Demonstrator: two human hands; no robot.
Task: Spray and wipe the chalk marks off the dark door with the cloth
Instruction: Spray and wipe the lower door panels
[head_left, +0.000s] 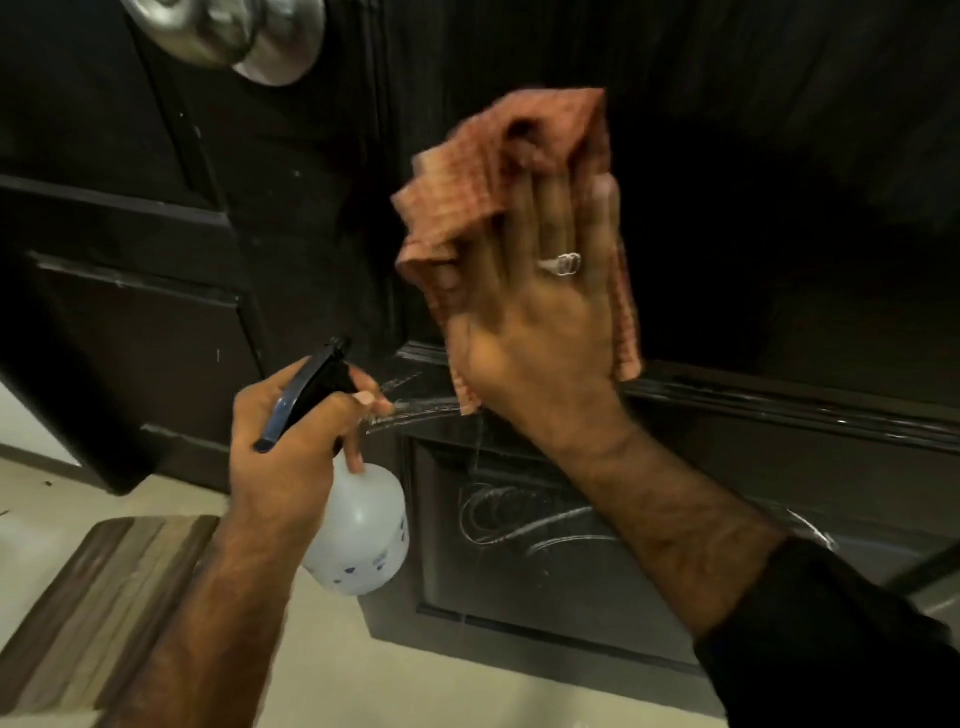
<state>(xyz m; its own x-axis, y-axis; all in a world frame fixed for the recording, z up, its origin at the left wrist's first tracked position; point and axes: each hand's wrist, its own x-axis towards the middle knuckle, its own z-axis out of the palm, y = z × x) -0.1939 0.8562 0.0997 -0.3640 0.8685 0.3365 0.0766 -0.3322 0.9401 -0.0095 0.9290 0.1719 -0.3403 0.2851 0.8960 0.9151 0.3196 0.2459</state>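
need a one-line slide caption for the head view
Right hand presses orange checked cloth on dark door; left hand grips translucent spray bottle; chalk scribbles remain below.

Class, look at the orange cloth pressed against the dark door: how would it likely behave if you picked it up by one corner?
The cloth would probably hang limp: it bunches and folds above the right hand. It looks light, since flat fingers alone pin it to the door. Its woven checked surface suggests it would not slip easily.

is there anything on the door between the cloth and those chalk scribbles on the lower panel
No loose object. Only the door's raised horizontal moulding lies between the cloth, pressed flat by the right hand, and the chalk marks below. The right forearm covers part of the panel.
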